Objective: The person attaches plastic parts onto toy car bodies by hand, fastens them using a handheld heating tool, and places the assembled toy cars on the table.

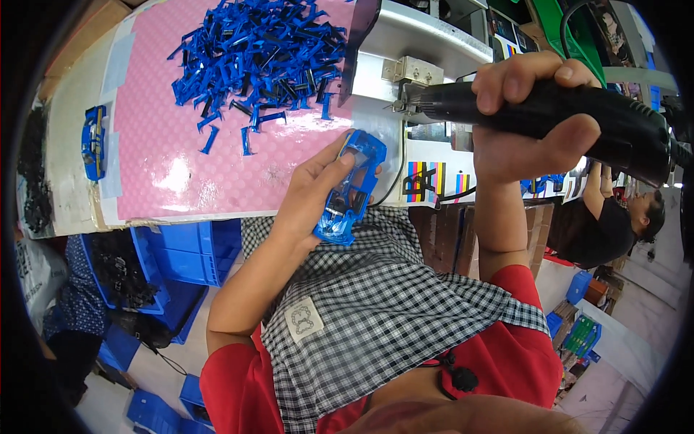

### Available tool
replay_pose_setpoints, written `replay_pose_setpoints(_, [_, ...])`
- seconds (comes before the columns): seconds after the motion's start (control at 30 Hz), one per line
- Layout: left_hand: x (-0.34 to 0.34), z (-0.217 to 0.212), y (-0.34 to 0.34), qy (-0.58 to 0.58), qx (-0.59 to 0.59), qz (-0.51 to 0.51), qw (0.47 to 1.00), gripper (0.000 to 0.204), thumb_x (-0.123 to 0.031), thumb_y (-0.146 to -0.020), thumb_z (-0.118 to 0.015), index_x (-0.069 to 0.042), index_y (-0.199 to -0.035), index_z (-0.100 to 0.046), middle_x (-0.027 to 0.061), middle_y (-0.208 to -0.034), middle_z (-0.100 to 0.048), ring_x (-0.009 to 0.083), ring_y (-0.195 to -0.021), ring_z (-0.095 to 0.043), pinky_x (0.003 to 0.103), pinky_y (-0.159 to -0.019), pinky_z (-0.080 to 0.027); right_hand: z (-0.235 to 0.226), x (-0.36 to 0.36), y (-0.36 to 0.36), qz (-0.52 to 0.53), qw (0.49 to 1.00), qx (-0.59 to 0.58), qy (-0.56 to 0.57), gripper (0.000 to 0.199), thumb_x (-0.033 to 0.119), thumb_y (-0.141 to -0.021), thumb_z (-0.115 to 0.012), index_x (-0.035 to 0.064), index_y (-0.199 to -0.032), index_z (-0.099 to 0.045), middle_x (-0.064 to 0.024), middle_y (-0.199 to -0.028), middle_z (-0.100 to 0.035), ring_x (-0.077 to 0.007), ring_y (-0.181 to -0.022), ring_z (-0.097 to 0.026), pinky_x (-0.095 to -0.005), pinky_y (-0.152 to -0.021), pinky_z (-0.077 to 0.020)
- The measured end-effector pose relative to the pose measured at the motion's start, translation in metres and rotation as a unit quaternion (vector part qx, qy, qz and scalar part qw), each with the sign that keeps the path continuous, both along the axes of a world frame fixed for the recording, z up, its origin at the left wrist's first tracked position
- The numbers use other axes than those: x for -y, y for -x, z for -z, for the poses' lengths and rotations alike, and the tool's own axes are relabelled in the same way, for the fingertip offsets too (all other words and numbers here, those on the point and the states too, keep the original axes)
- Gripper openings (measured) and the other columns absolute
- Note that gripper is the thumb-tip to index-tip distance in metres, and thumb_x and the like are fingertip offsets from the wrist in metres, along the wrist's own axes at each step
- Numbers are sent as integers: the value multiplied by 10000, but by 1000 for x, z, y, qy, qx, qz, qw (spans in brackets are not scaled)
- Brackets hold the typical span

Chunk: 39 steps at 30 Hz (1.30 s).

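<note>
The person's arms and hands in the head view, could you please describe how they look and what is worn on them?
Both forearms are bare, with no gloves, watch or rings that can be made out on the left hand or the right hand. Short red sleeves end near the elbows, and a black-and-white checked apron covers the front between the arms.

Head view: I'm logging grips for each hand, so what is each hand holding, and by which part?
Left hand grips a blue toy car around its body; right hand wraps the barrel of a black power screwdriver.
</note>
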<state>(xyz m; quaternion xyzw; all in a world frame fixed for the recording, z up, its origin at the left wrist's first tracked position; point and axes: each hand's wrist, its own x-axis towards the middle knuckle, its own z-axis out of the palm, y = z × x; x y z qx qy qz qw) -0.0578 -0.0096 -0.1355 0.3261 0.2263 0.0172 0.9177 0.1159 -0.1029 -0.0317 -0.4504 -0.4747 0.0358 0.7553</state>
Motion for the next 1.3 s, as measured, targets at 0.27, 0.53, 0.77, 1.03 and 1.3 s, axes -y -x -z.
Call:
replay_pose_setpoints(0.27, [3,1,2,60,13,-34,998,413,-211,-951,-507,-20,-1315,-462,100,-1045,-636,124,-885,-615,293,-719,-551,15,10,29,-59,994,-65,68,600,597,-795,-617,101,-1058,-403,-89,-775,-487,-175,-566,-503,-308,-572,-460])
replay_pose_setpoints(0.53, [5,-4,1,72,5,-47,996,384,-226,-959,-491,-28,-1289,-487,80,-998,-635,108,-835,-603,292,-713,-554,31,5,39,-81,994,-66,27,532,326,-781,-752,81,-1068,-378,-104,-841,-564,-178,-719,-590,-310,-678,-530])
replay_pose_setpoints(0.77, [3,-4,1,79,-2,-54,995,384,-236,-954,-507,-34,-1280,-498,77,-989,-636,107,-829,-603,296,-703,-562,37,-2,46,43,994,-55,82,564,555,-828,-603,112,-1067,-347,-80,-773,-474,-163,-563,-505,-289,-543,-456])
replay_pose_setpoints(1.03, [5,-3,1,48,-6,-44,998,430,-290,-952,-498,-25,-1289,-473,120,-1110,-602,192,-953,-628,345,-735,-570,39,-1,44,41,995,-67,68,538,543,-839,-596,117,-1060,-351,-78,-760,-470,-156,-550,-493,-281,-537,-454])
replay_pose_setpoints(1.3, [8,-10,-1,63,-35,-63,995,400,-242,-952,-520,-40,-1296,-493,61,-963,-644,82,-777,-602,239,-651,-532,37,-3,44,46,991,-68,102,506,507,-842,-613,117,-1017,-341,-68,-722,-467,-143,-536,-484,-270,-504,-451])
